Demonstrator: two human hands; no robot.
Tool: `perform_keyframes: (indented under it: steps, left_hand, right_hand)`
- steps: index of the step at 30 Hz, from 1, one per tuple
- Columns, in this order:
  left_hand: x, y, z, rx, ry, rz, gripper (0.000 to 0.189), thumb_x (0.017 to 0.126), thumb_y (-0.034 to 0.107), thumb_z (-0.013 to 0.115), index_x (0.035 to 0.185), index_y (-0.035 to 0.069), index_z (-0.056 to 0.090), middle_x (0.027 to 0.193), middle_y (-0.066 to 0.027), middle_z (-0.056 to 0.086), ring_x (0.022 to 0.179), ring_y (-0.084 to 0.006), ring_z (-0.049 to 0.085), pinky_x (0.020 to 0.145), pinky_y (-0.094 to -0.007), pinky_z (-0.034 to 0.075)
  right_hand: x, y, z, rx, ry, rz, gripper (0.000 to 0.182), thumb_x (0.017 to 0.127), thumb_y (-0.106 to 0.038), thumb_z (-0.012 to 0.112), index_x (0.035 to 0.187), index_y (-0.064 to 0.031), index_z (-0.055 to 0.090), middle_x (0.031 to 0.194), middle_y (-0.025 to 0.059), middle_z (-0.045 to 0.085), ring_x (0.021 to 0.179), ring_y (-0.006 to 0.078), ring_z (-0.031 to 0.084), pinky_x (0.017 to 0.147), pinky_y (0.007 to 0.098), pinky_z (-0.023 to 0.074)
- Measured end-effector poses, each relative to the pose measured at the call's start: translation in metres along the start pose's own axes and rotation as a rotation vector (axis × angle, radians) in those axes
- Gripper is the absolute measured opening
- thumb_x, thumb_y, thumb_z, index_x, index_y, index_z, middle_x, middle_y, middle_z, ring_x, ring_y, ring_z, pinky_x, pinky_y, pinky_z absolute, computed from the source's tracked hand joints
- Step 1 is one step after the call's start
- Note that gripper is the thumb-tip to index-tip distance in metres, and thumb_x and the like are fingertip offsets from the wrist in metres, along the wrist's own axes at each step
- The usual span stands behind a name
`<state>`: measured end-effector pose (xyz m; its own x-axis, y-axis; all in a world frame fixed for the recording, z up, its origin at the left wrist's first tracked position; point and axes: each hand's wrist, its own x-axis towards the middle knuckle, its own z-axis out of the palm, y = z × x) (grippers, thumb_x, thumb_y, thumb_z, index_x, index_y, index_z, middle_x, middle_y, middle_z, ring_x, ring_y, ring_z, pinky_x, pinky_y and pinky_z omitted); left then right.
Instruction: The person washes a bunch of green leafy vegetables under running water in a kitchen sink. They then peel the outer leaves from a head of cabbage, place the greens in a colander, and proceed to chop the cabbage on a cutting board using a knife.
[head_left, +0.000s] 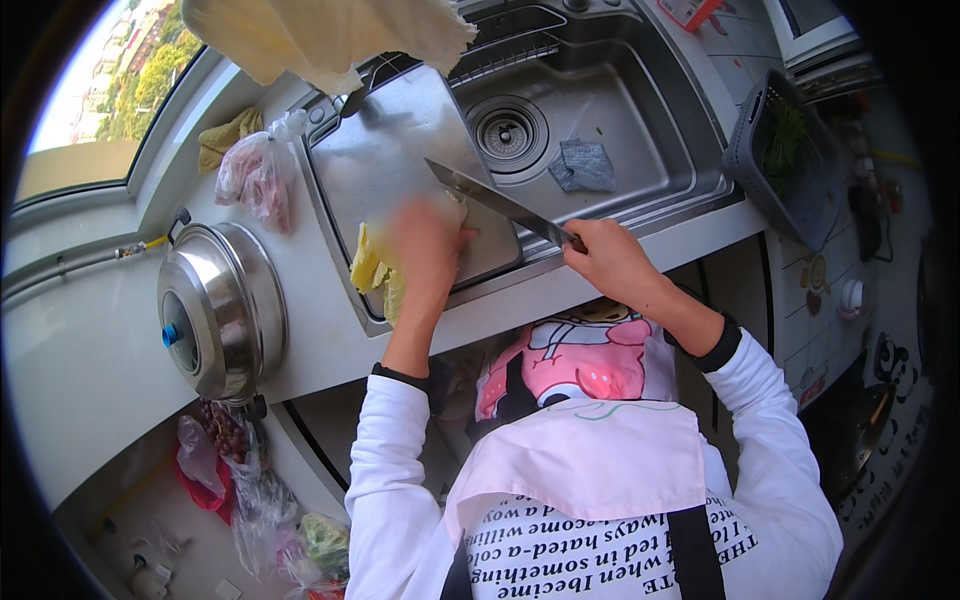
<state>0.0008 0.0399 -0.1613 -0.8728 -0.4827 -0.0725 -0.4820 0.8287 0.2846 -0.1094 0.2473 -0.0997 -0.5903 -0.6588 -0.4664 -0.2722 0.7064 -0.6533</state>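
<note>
My right hand (611, 255) grips the handle of a kitchen knife (502, 206). Its long blade slants up and left across the right part of a metal board (397, 127) that covers one side of the sink. On this board, yellow-green cabbage leaves (367, 259) lie under and beside my left hand (427, 244), which holds them down. Blur hides the exact place of the left fingers. A pale bit of leaf shows just past those fingers, close to the blade.
The steel sink (645, 135) holds a grey cloth (583, 166) near its drain. A lidded steel pot (217, 307) and a bagged pink item (259, 176) stand on the left counter. A grey basket (787, 165) with greens is at right. A pale cloth (322, 34) hangs at the top.
</note>
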Motion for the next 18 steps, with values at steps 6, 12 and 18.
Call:
perform_keyframes:
  steps: [6,12,18]
  left_hand:
    - [-0.004,-0.001,-0.008,0.028,-0.029,0.049,0.060,0.062,0.019,0.077,0.110,0.002,0.045,0.106,-0.0144,0.048,0.101,-0.0344,0.046,0.079,-0.0462,0.039]
    - [-0.002,-0.004,0.005,0.098,-0.082,-0.088,0.058,0.067,0.011,0.071,0.117,0.005,0.042,0.110,-0.0131,0.047,0.105,-0.0330,0.045,0.083,-0.0470,0.035]
    - [-0.005,0.001,0.020,0.116,-0.009,-0.024,0.061,0.068,0.009,0.069,0.121,0.004,0.041,0.112,-0.0133,0.045,0.109,-0.0326,0.042,0.085,-0.0471,0.032]
  right_hand:
    - [-0.001,0.000,0.003,-0.028,0.019,-0.019,0.019,0.078,-0.013,0.054,0.087,0.0018,0.061,0.077,0.0191,0.063,0.077,0.0383,0.060,0.070,0.0436,0.0472]
    - [0.001,0.001,0.004,-0.039,0.012,-0.018,0.020,0.078,-0.013,0.054,0.089,0.0017,0.061,0.077,0.0193,0.063,0.077,0.0381,0.060,0.070,0.0436,0.0474]
    - [-0.002,0.005,0.008,0.072,0.023,-0.026,0.019,0.078,-0.013,0.054,0.087,0.0025,0.060,0.074,0.0195,0.062,0.075,0.0381,0.060,0.068,0.0431,0.0472]
